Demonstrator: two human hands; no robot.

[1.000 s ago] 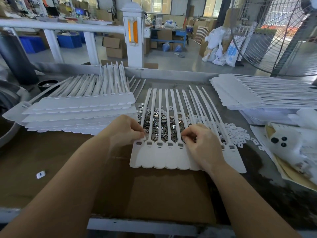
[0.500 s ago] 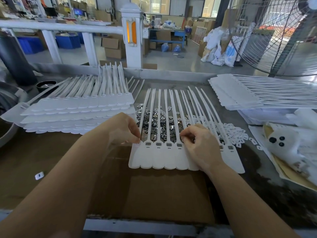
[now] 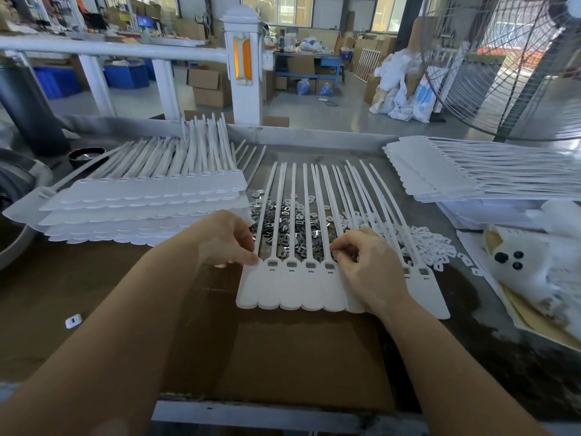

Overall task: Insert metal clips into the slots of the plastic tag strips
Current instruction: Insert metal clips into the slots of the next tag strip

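A white plastic tag strip (image 3: 292, 291) lies flat on brown cardboard in front of me, its long tails pointing away. Several slots near its left end show grey metal clips inside. A pile of loose metal clips (image 3: 292, 221) lies under the tails. My left hand (image 3: 226, 239) pinches the strip's far left corner with thumb and fingertips. My right hand (image 3: 361, 265) rests over the strip's middle, fingers curled at a slot; what it pinches is hidden.
A tall stack of tag strips (image 3: 141, 209) sits at the left, another stack (image 3: 446, 174) at the right on a clear box. Small white plastic pieces (image 3: 430, 247) lie right of the clips. A large fan (image 3: 503, 73) stands back right. A white toy (image 3: 534, 262) lies at the right edge.
Both hands stay at the strip. The left thumb and fingers shifted slightly at the strip's left corner; the right fingers moved little over the same slot.
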